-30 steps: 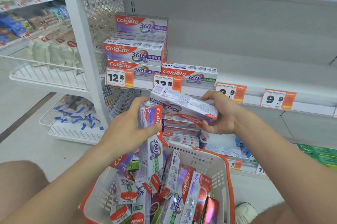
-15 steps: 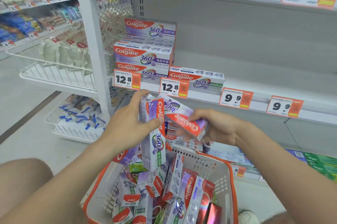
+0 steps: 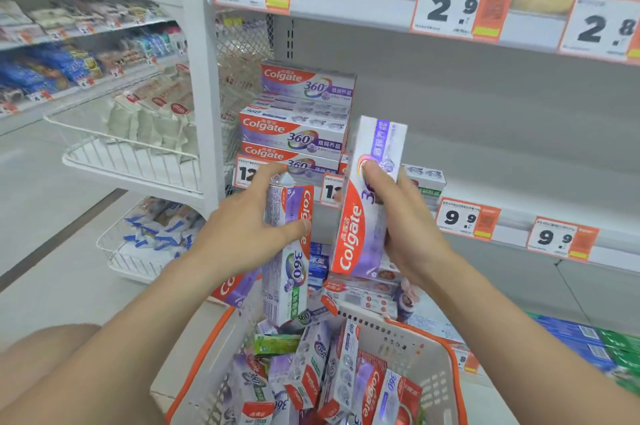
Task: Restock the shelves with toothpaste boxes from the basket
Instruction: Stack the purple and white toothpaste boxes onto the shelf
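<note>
Carrying step, by the look of it: two boxes lifted clear of the basket (image 3: 415, 359), neither yet on the shelf (image 3: 519, 189). Grips the left box (image 3: 287, 251) upright in the left hand (image 3: 239, 237), thumb laid across the red front, fingers curled round the far edge near the top. Grips the right box (image 3: 363, 216) upright too, in the right hand (image 3: 412, 234), thumb pressed on its face, remaining fingers wrapped behind and mostly hidden. Both held side by side, just apart, above the basket's far end and in front of the shelf lip. Many more toothpaste boxes lying jumbled in the basket, near and low.

Next, probably: turn each box flat, logo outward, and lay it on or beside the stack (image 3: 294, 133) at the shelf's left end. Likely better to pair the green-marked left box with the lone box (image 3: 426, 178) just right of the stack, half hidden behind the right hand.

Around: price tags (image 3: 464, 218) along the lip, lower-shelf packets (image 3: 360, 289) behind the held boxes, a wire tray (image 3: 138, 165) of pouches far left. Nothing blocking the bare shelf to the right. Worth avoiding a nudge to the tall stack.
</note>
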Available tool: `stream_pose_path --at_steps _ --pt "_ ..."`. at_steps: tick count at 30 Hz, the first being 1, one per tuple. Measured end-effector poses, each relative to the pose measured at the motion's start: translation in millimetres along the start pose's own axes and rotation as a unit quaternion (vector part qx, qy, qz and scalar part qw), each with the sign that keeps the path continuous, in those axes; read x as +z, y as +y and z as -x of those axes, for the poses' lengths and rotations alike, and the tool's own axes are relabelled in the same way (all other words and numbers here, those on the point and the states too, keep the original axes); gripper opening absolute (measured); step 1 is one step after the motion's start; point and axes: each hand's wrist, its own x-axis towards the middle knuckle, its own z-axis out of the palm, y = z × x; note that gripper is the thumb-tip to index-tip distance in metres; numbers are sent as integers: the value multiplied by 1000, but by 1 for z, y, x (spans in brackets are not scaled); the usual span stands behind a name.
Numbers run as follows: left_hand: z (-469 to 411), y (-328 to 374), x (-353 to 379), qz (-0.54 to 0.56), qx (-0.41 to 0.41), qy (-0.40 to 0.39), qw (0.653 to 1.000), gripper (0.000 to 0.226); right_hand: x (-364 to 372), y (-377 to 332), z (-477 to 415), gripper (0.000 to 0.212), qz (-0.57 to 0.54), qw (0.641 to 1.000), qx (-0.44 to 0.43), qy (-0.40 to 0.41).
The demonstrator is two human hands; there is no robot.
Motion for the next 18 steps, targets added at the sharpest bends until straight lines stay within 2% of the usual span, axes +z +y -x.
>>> stream_pose_path --at_steps 2,3,5,6,10,12,16,18 --pt "-6 -2 -2 -28 7 -39 999 84 2 -9 -7 32 46 993 -85 61" --pt "-9 -3 -2 -48 14 -59 997 85 2 -17 -12 35 53 987 -122 86" --pt "-15 -5 -2 -81 35 -92 992 87 2 -34 -20 57 40 979 -169 105" --pt "-19 -6 -2 -93 40 -110 989 88 4 -41 -25 64 22 977 -180 108" --pt "-34 -13 0 -137 24 -191 972 90 18 -53 -58 46 -95 965 -187 160" --pt "-37 -15 0 -136 20 -214 967 86 27 -53 -80 51 -157 956 -185 166" --pt "-40 -17 1 -126 23 -212 969 82 44 -57 -123 63 -135 953 -217 161" --pt "-41 -15 0 -122 33 -203 971 81 48 -57 -142 63 -59 947 -265 170"
